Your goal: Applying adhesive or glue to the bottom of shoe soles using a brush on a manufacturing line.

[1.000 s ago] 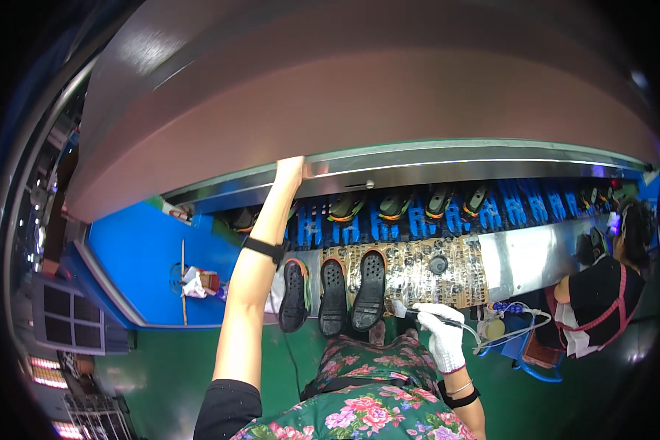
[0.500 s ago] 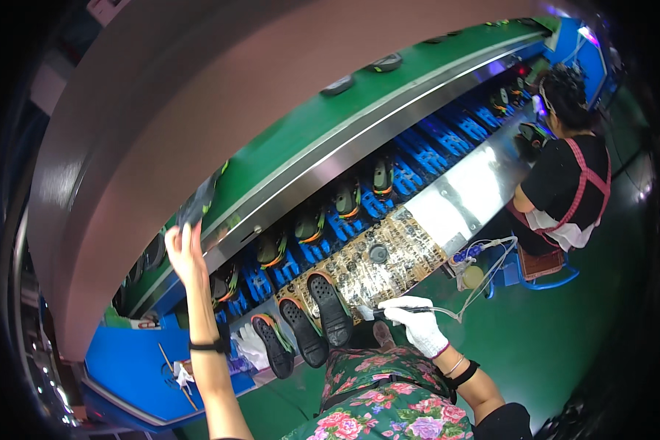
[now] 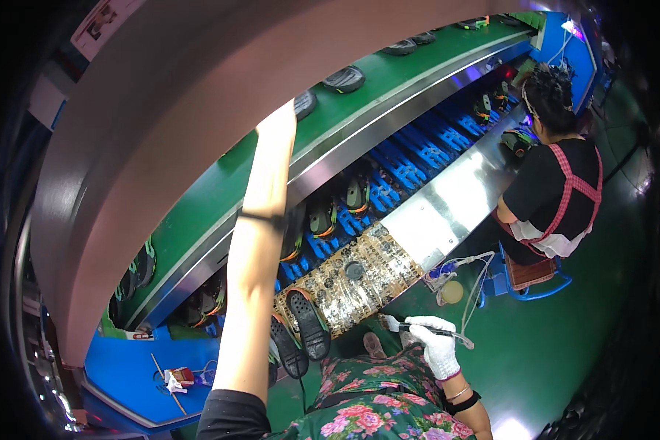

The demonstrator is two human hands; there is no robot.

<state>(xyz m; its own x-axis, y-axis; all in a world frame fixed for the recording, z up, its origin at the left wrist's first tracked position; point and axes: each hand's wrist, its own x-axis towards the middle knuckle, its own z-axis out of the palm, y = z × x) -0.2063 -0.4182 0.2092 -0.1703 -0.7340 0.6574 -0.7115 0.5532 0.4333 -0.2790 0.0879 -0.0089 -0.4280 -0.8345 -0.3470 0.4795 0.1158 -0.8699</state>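
Observation:
My left arm stretches up across the green conveyor belt. My left hand (image 3: 279, 126) is beside a dark shoe sole (image 3: 306, 105); the hood's edge hides its fingers. The white-gloved right hand (image 3: 436, 346) is closed around the handle of a brush (image 3: 390, 322), held low over my flowered apron with its bristles pointing left. Near my lap, a black perforated shoe sole (image 3: 308, 324) lies at the bench edge, with another black sole (image 3: 289, 353) beside it. Part of a third is hidden behind my left forearm.
A large brown hood (image 3: 161, 110) overhangs the belt (image 3: 220, 176), which carries several dark soles. Blue racks (image 3: 385, 192) hold several shoes below it. A tape-covered board (image 3: 367, 282) bears a round black piece (image 3: 354, 270). To the right sits a co-worker (image 3: 557, 176) on a blue-framed stool.
My left hand has moved up and right along the belt, from a dark item to under the hood edge. The right hand still holds the brush, slightly lower. The whole view has shifted.

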